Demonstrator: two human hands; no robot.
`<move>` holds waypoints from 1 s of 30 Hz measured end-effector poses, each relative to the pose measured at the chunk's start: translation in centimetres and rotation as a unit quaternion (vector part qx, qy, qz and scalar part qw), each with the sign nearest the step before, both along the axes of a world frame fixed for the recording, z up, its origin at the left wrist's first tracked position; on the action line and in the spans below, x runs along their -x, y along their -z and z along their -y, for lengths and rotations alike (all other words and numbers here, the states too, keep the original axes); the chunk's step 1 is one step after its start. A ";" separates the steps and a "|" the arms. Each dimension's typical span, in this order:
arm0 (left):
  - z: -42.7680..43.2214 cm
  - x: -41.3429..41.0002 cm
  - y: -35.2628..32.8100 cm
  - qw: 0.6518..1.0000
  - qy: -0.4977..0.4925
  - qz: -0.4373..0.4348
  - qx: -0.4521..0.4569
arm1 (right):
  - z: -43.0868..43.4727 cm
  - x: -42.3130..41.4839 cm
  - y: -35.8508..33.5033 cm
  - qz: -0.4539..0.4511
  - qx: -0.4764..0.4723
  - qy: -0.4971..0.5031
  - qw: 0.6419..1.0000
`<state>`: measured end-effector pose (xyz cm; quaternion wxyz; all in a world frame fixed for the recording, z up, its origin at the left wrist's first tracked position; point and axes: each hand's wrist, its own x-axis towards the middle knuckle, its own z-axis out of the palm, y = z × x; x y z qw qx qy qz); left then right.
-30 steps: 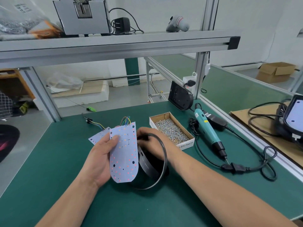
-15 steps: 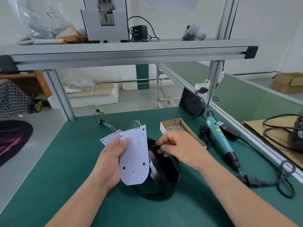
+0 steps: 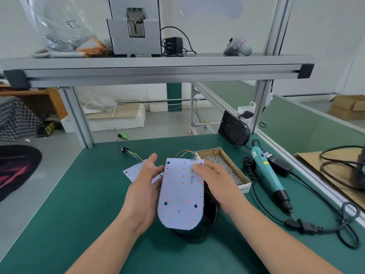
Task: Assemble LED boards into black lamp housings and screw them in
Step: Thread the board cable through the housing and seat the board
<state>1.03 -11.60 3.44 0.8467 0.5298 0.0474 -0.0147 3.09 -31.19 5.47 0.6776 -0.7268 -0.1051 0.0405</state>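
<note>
Green matting covers the bench (image 3: 79, 194), seen from the head camera. At its middle a white LED board (image 3: 181, 192), dotted with red and orange points, lies tilted on top of the black lamp housing (image 3: 207, 226) and hides most of it. Only the housing's dark rounded near and right sides show beneath the board. Coloured wires (image 3: 186, 154) loop off the board's far edge.

The left hand (image 3: 144, 194) stands beside the board's left edge with fingers straight and pointing away, holding nothing. Its palm seems to touch that edge, though the board blocks the point of contact. The right hand (image 3: 215, 180) lies on the board's far right part, fingers flat and relaxed on the surface, curled round nothing.

Behind the left hand, and partly covered by it, a second LED board (image 3: 133, 172) lies flat on the bench with its own wires running away. Just right of the right hand sits a cardboard box of screws (image 3: 227, 169). Beyond the box a teal electric screwdriver (image 3: 266, 175) lies with its black cord (image 3: 300, 225) coiling toward the near right. Another black housing (image 3: 234, 128) leans against the aluminium post at the far right. Overhead, a shelf (image 3: 158, 66) carries a grey machine (image 3: 135, 26), a black adapter (image 3: 173, 45) and a clear plastic bag (image 3: 59, 26).
</note>
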 end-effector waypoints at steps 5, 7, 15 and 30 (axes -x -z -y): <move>-1.2 -1.0 1.6 0.999 0.043 -0.019 0.004 | 0.9 -0.2 0.3 -0.133 -0.134 0.027 0.982; -1.0 -0.8 1.6 0.992 0.094 0.021 -0.086 | 1.0 -0.2 0.5 -0.153 -0.154 0.042 0.975; -2.5 -0.7 1.5 0.917 0.150 0.120 -0.349 | 1.2 -0.2 0.3 -0.183 -0.163 0.035 0.969; -2.0 -0.8 -1.4 0.983 0.074 -0.044 -0.162 | 1.0 0.6 0.3 -0.221 -0.181 0.013 0.958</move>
